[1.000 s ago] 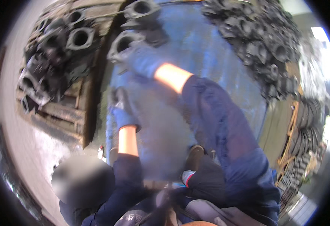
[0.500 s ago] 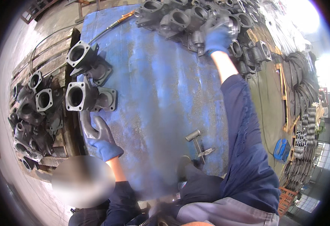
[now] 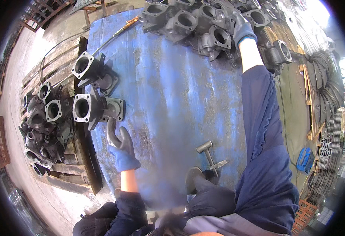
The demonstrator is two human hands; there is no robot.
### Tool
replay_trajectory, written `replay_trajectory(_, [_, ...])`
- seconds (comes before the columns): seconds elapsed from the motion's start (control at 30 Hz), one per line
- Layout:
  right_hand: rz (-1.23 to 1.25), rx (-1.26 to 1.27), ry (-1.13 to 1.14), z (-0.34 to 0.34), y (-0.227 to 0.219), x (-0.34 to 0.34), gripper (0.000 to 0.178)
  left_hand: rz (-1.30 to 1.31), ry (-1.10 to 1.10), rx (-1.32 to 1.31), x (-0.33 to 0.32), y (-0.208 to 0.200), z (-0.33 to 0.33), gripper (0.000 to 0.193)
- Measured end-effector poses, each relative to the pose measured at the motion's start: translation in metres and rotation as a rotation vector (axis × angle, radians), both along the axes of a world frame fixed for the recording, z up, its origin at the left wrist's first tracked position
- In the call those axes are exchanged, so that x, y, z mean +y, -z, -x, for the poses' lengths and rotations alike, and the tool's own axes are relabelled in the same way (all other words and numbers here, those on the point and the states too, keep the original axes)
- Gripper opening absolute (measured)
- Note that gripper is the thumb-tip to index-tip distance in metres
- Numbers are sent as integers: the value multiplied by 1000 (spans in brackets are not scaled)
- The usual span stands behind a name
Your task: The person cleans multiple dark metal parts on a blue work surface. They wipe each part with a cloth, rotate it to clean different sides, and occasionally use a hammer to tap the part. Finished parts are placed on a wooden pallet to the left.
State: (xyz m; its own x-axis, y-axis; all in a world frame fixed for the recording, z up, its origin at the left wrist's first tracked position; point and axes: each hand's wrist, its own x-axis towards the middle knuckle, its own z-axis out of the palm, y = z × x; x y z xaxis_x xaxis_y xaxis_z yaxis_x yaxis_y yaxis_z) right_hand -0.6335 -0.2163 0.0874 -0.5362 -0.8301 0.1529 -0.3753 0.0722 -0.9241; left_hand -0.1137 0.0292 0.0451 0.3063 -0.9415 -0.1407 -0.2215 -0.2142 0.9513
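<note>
Reaching forward, right hand (image 3: 243,29) at grey castings (image 3: 208,41), grip unclear; left hand (image 3: 123,148) closer in, spread wide.

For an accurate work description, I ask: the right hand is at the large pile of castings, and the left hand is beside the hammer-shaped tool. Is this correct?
Not quite. In the head view, the right hand is at the large pile of castings, but the left hand is beside a separate casting, not the hammer-shaped tool.

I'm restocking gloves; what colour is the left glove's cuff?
Blue cuff, clearest in the head view.
</note>
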Motion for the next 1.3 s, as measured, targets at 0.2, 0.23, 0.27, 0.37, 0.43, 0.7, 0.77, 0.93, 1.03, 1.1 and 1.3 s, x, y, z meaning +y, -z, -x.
replay_trajectory(0.2, [-33, -350, 282, -89, 3, 92, 36, 30, 122, -34, 12, -5, 15, 50])
replay_trajectory(0.23, [51, -596, 307, -101, 8, 100, 36, 46, 140, -42, 13, -6, 17, 50])
replay_trajectory(0.27, [216, -712, 258, -111, 13, 108, 37, 17, 128, 0, 17, -6, 20, 51])
replay_trajectory(0.37, [369, -784, 106, -136, 23, 123, 30, 6, 167, -7, 23, -10, 22, 52])
replay_trajectory(0.43, [214, -618, 37, -151, 23, 131, 28, 7, 179, -56, 26, -13, 23, 51])
replay_trajectory(0.7, [-398, 95, -275, -258, 3, 173, 27, 41, 1, 41, 27, -7, 9, 45])
replay_trajectory(0.77, [-484, 471, -573, -286, 1, 194, 29, 80, -35, -5, 24, 1, -5, 35])
replay_trajectory(0.93, [-489, 945, -1120, -346, 16, 275, 23, -39, -23, 0, 35, 24, -43, 23])
replay_trajectory(1.03, [-334, 907, -1243, -358, 27, 320, 19, -290, -18, -42, 50, 36, -57, 28])
replay_trajectory(1.1, [-424, 888, -1344, -362, 23, 337, 18, -506, 110, -263, 60, 40, -66, 33])
replay_trajectory(1.3, [-73, 884, -771, -329, -10, 340, 32, -685, 394, -179, 76, 57, -64, 67])
